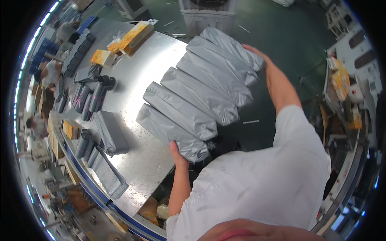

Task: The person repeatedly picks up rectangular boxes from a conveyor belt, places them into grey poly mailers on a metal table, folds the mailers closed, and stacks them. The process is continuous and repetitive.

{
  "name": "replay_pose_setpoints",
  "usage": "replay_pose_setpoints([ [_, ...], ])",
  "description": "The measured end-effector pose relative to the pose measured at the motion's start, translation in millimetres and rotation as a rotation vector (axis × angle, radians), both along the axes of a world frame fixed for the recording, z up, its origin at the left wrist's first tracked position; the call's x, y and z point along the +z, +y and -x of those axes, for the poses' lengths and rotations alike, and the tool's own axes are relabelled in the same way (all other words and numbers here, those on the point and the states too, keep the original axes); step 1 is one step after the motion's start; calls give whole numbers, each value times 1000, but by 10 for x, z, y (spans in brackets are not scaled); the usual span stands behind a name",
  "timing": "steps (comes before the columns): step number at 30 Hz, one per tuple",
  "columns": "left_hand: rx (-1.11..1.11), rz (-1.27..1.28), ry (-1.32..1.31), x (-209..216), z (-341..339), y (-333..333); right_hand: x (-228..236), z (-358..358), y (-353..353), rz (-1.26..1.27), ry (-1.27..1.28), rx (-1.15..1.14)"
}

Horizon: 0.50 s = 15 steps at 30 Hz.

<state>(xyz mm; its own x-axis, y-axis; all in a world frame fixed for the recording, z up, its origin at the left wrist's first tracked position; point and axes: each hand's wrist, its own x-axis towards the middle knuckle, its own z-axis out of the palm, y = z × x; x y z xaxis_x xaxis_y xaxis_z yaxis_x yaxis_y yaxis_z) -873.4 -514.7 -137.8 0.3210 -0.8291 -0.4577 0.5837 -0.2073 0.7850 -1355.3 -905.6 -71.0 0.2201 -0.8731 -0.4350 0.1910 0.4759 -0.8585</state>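
Observation:
Between my two hands lies a row of several long parcels [205, 86] in grey plastic film, pressed side by side at the table's right edge, partly out over the floor. My left hand [177, 154] grips the near end parcel [171, 130], its thumb on the film and its other fingers hidden. My right hand [255, 52] reaches round the far end parcel [231, 46], with part of the hand behind it. The film is crumpled at the ends facing me. Whether the parcels still rest partly on the metal table [140, 168] I cannot tell.
Dark grey film rolls [92, 100], a single grey parcel [110, 132] and flat grey bags [106, 174] lie on the table's left. Yellow-and-white boxes [136, 37] stand toward the back. Beyond the far edge is a white bin [207, 18]. Other people work at the far left.

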Motion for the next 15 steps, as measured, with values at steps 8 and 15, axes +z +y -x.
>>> replay_pose_setpoints([
  [8,182,-67,-50,532,-55,-247,-237,24,6,-239,-351,174],
  [15,79,-131,274,434,-218,-329,-318,-214,280,-323,-245,138],
])
